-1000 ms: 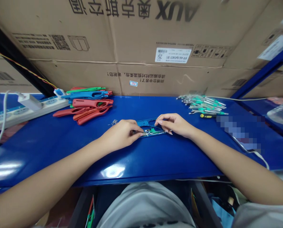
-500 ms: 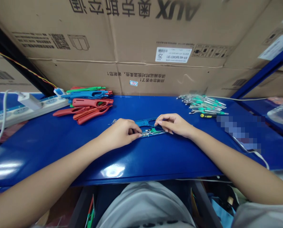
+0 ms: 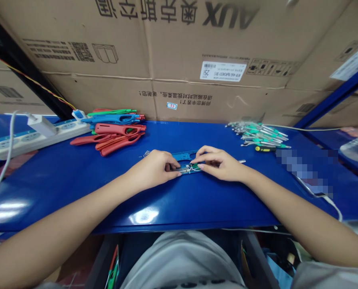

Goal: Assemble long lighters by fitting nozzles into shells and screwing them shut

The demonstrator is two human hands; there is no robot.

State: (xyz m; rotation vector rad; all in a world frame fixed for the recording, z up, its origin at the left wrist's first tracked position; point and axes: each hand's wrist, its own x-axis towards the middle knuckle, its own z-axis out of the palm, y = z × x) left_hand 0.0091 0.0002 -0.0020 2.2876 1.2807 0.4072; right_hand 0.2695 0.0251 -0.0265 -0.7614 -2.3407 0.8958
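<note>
My left hand (image 3: 159, 167) grips the left end of a blue open casing half, which has a clear part and white wires in it. My right hand (image 3: 219, 163) pinches a small green part with wires (image 3: 194, 166) over the casing's middle. A thin metal tube (image 3: 242, 161) sticks out to the right past my right fingers. Just behind the held casing lies another blue casing half (image 3: 183, 156) with an oval opening, partly hidden by my fingers. Small metal bits (image 3: 146, 153) rest beside my left hand.
Red casings (image 3: 118, 140) and blue casings (image 3: 115, 119) are piled at the back left by a white power strip (image 3: 40, 136). At the back right lie green-and-metal parts (image 3: 259, 134), a yellow-black tool (image 3: 265, 149) and a blurred-out phone. A cardboard box (image 3: 179, 96) stands behind.
My right hand has moved left and down onto the green part, and the metal tube now shows beyond it. My left hand keeps its grip. The view has shifted slightly.
</note>
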